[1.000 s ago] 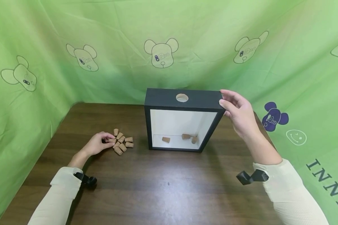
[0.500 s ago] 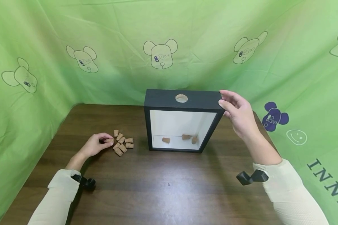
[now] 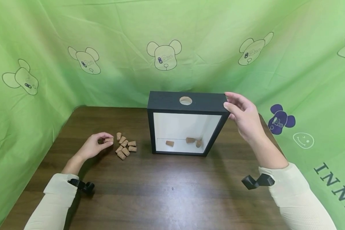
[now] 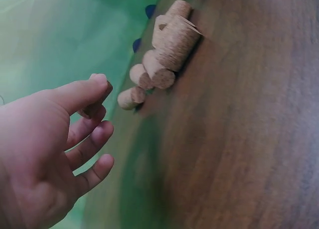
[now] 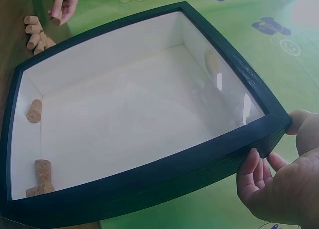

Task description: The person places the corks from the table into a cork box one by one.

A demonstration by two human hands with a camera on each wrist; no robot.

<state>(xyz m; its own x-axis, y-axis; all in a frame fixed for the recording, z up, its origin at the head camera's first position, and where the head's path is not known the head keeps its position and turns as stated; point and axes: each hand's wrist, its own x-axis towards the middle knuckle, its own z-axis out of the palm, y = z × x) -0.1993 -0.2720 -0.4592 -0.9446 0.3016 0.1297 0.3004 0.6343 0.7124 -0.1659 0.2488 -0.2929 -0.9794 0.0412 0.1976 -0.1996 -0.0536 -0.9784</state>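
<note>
Cork [image 3: 109, 139] sits pinched between the thumb and fingers of your left hand [image 3: 92, 147], the other fingers spread apart; with the box as the dial's centre, that hand lies at about 9 o'clock. Your right hand [image 3: 245, 118] grasps the box's upper corner at 2 o'clock, its thumb toward the front and fingers behind. Just beyond your left fingertips, at 3 o'clock from that hand, eight loose corks [image 3: 124, 143] lie clustered on the bench [image 3: 161, 191]. Your black-framed box [image 3: 189, 111] stands upright, with a round hole [image 3: 186, 101] through its top at 12 o'clock. Through its front you see three corks on the white floor: one [image 3: 170, 143] between 7 and 8 o'clock, two [image 3: 190, 140] near each other between 5 and 6. Black devices [image 3: 265, 180] sit at your pale cuffs [image 3: 273, 171]. Green cloth [image 3: 126, 25] printed with bear heads hangs behind, at 12 o'clock.
</note>
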